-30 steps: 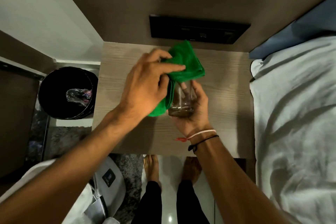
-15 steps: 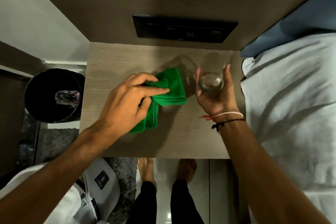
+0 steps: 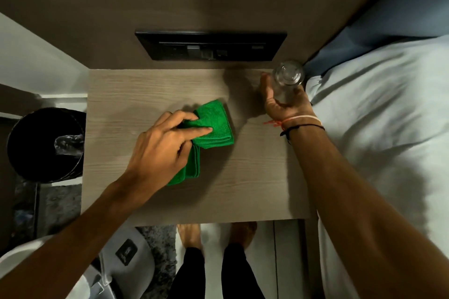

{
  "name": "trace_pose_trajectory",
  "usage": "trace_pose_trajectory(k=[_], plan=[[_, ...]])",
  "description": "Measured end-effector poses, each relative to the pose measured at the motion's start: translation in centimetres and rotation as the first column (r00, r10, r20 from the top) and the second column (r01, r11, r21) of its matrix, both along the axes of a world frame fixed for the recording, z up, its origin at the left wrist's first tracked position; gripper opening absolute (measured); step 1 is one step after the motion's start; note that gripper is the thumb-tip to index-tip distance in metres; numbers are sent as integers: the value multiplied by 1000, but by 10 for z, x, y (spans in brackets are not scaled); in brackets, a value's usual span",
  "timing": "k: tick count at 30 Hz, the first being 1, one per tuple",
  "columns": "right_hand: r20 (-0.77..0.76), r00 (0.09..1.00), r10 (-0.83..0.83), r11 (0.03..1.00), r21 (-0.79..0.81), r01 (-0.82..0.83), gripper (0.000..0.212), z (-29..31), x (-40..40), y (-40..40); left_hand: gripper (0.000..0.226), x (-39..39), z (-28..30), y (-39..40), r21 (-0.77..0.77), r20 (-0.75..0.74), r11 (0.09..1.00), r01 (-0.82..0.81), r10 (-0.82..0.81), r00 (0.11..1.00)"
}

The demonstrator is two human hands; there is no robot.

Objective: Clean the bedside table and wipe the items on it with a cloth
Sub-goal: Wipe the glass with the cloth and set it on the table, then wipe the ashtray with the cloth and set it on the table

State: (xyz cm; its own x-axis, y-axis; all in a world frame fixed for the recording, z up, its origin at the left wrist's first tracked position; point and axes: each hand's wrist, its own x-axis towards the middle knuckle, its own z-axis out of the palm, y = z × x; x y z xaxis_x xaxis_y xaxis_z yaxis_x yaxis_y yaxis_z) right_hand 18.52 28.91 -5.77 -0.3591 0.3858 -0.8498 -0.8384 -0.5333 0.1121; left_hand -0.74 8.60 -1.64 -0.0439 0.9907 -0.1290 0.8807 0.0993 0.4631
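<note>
A folded green cloth (image 3: 213, 126) lies on the pale wooden bedside table (image 3: 145, 90), near its middle. My left hand (image 3: 160, 148) presses down on the cloth with fingers pinching its folds. A clear drinking glass (image 3: 288, 75) stands upright at the table's far right corner, by the wall. My right hand (image 3: 281, 102) still cups the glass from the near side, thumb on its left and fingers around its lower part.
A black switch panel (image 3: 211, 45) sits on the wall above the table. The bed with pale sheets (image 3: 379, 133) borders the table's right edge. A black bin (image 3: 46, 143) stands on the floor to the left. My bare feet (image 3: 192, 235) are below the table's front edge.
My right hand carried the glass from the table's middle to the far right corner. My left hand brought the cloth down off the glass onto the tabletop.
</note>
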Motion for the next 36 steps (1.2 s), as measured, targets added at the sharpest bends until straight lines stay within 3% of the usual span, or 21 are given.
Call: trace_pose_trajectory(k=[7,12,20,22,24,28,29,30,32,34,36], plan=[[-22,997,68,998,8,-67,48,-4,5,11,48,7,-2,17,-9,-42,1000,6,-7,999],[76,987,141,987,72,-146,45,-4,2,19,49,17,0,25,1,-39,1000,32,-31,999],[86,964,250,967,30,-253,71,18,20,-15,45,44,6,32,34,-62,981,193,-191,980],[175,922,345,927,88,-364,61,37,32,-32,43,54,9,36,65,-54,964,257,-254,966],[365,842,397,861,169,-479,46,59,54,-42,43,71,14,41,96,-48,937,335,-332,942],[648,762,26,828,413,-379,27,113,112,-54,40,116,33,55,206,-29,898,389,-392,919],[716,695,-68,805,451,-386,25,125,129,-58,40,128,39,59,249,-19,890,383,-391,920],[807,571,-155,794,445,-415,25,135,154,-63,40,146,46,64,299,-5,871,389,-407,914],[944,206,-257,800,327,-503,26,146,197,-76,41,179,61,73,384,32,838,387,-431,902],[947,-141,-289,844,182,-504,23,150,237,-93,42,211,74,81,441,55,810,387,-454,889],[898,-371,-236,891,47,-452,20,148,280,-113,42,251,84,88,476,65,780,406,-492,868]])
